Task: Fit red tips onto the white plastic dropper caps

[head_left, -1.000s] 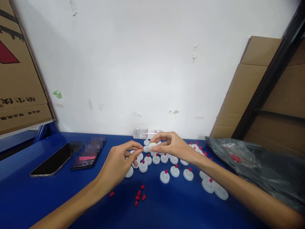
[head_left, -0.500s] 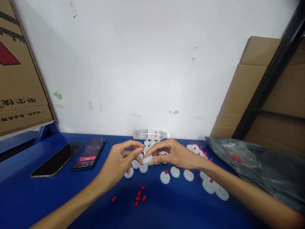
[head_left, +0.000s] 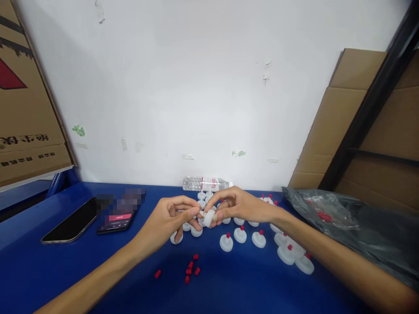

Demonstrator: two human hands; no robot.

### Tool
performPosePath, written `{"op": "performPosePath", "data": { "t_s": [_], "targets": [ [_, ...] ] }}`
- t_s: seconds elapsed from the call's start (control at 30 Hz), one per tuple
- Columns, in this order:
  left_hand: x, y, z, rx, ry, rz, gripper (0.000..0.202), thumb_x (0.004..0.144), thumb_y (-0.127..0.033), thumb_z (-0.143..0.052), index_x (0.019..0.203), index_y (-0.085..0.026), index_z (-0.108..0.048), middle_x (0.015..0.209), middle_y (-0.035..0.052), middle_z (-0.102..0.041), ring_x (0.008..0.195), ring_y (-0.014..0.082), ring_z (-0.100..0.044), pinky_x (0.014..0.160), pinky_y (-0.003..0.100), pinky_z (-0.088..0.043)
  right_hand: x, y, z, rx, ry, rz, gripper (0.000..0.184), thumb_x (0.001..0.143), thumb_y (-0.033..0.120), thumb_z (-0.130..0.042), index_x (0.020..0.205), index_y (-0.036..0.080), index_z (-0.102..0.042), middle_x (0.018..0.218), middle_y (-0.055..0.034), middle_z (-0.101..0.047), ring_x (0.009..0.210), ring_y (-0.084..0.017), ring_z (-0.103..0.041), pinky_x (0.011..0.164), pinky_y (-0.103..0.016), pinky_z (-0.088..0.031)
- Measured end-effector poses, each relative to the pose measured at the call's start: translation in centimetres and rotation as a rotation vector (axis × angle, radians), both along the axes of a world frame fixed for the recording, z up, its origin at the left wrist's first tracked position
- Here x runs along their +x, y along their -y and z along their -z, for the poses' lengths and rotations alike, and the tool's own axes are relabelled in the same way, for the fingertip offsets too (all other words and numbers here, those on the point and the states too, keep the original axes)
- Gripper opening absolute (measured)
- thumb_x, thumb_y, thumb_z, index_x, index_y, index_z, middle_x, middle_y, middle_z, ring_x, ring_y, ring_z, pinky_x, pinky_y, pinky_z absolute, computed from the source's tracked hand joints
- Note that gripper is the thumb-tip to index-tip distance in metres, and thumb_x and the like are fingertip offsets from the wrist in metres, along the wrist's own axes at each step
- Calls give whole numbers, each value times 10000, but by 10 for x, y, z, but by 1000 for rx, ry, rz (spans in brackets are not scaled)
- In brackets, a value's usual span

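Note:
My right hand (head_left: 231,207) grips a white round bottle lid (head_left: 208,218) between thumb and fingers, tilted so its narrow spout points left. At that spout, the thumb and index finger of my left hand (head_left: 178,216) are pinched together. What they pinch is mostly covered by the fingertips; it seems to be a small red cap. Under and behind both hands stand several more white lids (head_left: 196,231), partly hidden. Right of them are white lids with red caps on their spouts (head_left: 226,243). Several loose red caps (head_left: 189,271) lie nearer to me on the blue table (head_left: 137,283).
A clear plastic bottle (head_left: 207,184) lies against the wall. Two phones, one dark (head_left: 70,222) and one with a lit screen (head_left: 119,218), rest at left. A grey plastic bag (head_left: 366,226) with a clear bag of red pieces (head_left: 324,216) occupies the right. Cardboard (head_left: 31,109) stands left.
The white lid has tipped over and shifted slightly right, its spout now pointing left toward my left fingertips. Both hands have stayed close together around it.

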State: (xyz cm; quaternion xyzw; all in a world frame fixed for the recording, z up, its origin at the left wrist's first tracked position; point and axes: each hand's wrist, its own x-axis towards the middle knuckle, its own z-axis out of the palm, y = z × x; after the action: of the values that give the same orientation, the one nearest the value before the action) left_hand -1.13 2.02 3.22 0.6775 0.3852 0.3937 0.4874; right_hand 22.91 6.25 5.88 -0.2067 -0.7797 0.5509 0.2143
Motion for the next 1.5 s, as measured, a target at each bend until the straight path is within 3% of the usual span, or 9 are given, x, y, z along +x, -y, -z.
{"op": "performPosePath", "data": {
  "t_s": [0.1,0.3,0.53,0.77,1.03,1.13,1.23,1.37,1.5],
  "targets": [
    [2,1,-2,-4,29,-89,353,866,-463,-716,984,-131,-698,770,80,-768,400,70,-529,384,171,-379,-4,-1,3,45,-63,69,268,879,370,-727,1099,216,-721,990,-40,-733,863,-178,-728,771,-314,-590],
    [6,5,-6,71,130,-317,336,805,-437,-774,913,-126,-706,698,67,-757,456,101,-590,390,167,-398,-17,14,7,201,-176,346,319,933,416,-655,1175,219,-717,1021,-59,-747,919,-200,-719,837,-350,-577],
    [8,10,-3,174,92,-324,284,823,-416,-748,892,-141,-725,664,53,-747,446,125,-605,380,199,-441,-27,27,16,456,-149,570,361,814,394,-790,1141,247,-745,954,-39,-787,887,-237,-749,792,-368,-613],
    [6,12,-3,144,151,-251,267,811,-391,-767,860,-132,-728,669,55,-753,435,101,-587,428,198,-487,-27,28,23,911,-153,585,351,827,278,-805,1168,314,-734,998,6,-793,858,-223,-765,752,-363,-628],
    [6,11,-1,153,89,-243,294,833,-412,-742,884,-124,-713,698,70,-763,524,145,-656,493,226,-528,-27,23,29,996,-198,544,314,863,260,-768,1172,295,-723,1130,14,-765,978,-191,-750,858,-309,-614],
    [-2,-3,-10,318,-116,-296,314,915,-439,-628,979,-142,-706,744,59,-765,574,171,-678,512,249,-538,-21,17,17,969,-1,539,410,883,405,-738,1271,308,-649,1142,19,-763,999,-180,-737,849,-284,-588],
    [-16,-34,-24,676,-716,-379,321,1011,-362,-449,1080,-179,-704,918,65,-776,744,189,-715,667,279,-540,-8,0,8,994,450,605,456,1006,498,-525,1420,309,-493,1152,-9,-752,931,-174,-728,799,-285,-547],
    [-29,-77,-30,717,-970,-261,226,923,-221,-537,889,-210,-760,875,66,-766,803,247,-704,700,312,-486,9,-31,11,1016,726,604,326,1032,402,-448,1135,198,-681,899,-92,-759,842,-247,-701,711,-321,-477],
    [-28,-92,-16,696,-1094,-192,232,882,-173,-559,856,-225,-784,859,75,-743,777,245,-699,661,294,-468,10,-48,20,1041,845,514,374,1056,358,-372,996,186,-699,880,-94,-736,835,-233,-688,722,-321,-472]
  ]
}}
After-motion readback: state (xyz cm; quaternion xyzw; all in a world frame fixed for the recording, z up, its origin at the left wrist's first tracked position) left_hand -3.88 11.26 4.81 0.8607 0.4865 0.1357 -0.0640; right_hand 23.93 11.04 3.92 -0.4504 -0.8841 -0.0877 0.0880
